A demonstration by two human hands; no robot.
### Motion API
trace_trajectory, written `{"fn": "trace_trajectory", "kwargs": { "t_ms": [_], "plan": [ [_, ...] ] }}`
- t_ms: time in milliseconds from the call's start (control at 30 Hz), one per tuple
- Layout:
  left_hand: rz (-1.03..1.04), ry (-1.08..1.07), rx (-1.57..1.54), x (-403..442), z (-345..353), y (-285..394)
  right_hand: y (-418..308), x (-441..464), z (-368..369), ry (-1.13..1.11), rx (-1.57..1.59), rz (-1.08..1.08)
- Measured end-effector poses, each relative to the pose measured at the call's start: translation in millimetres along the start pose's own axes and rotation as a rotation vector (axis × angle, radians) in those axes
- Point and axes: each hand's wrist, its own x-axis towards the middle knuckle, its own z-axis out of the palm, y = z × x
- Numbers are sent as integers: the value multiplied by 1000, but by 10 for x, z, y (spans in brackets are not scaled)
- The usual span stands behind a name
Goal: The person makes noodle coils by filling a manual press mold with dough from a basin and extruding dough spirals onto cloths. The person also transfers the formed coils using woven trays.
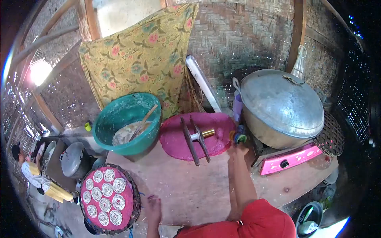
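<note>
From where I watch, the teal basin [102, 137] is my landmark. Inside it sits a pale, sticky-looking mass [126, 133], with a wooden-handled utensil [147, 116] standing tilted in it, its handle leaning on the rim.

Below the basin and to its left, I see a round woven tray [135, 189] with a pink lining carrying twelve white coiled nests [107, 189], set close together. The left hand [152, 207] is near the tray's right side, low in my view; it is too blurred for me to tell how its fingers stand.

To the basin's right lies a pink oval mat [174, 144], and on it a wooden two-armed tool [190, 141] with a brass-coloured cylinder [208, 133]. Just past the mat's right edge, the right hand [241, 150] is at a small blue and green item [240, 137]; I cannot tell whether the fingers are closed on it.

Farther right of the basin, a large metal pot [264, 131] sits over a pink stove [291, 158], its lid [281, 103] hiding whatever is inside. A purple container [237, 106] stands beside the pot. Left of the basin is a smaller lidded pot [72, 160], contents hidden too, and beyond it a person [33, 170] in a pale top.
</note>
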Motion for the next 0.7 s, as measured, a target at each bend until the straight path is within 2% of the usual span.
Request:
{"fn": "trace_trajectory", "kwargs": {
  "t_ms": [67,100,133,267,300,333,400,433,500,533,600,700],
  "plan": [
    [133,-177,58,51,172,33,-136,-223,-213,18,-141,-68],
    [112,-272,35,71,247,48,-139,-191,-411,13,-447,-189],
    [95,-363,9,94,314,69,-287,-437,-437,-25,-550,-222],
    [92,-524,52,177,426,209,-913,-2049,177,-314,-737,-156],
    [78,-590,99,198,412,261,-841,-2170,193,-394,-626,-44],
    [65,-547,94,201,391,344,-766,-2332,203,-429,-645,-18],
    [232,-560,138,215,268,538,-635,-2975,408,-663,-673,142],
    [209,-480,146,225,161,635,-505,-3223,479,-765,-689,217],
    [128,-446,-122,243,-134,776,-156,-3552,457,-1212,-1170,102],
    [115,-382,-117,279,-375,806,28,-3761,506,-1270,-1172,140],
    [494,-361,216,331,-796,840,362,-4205,625,-1491,-1186,81],
    [406,-173,251,255,-1416,774,841,-4719,848,-1674,-1121,104]
  ]
}}
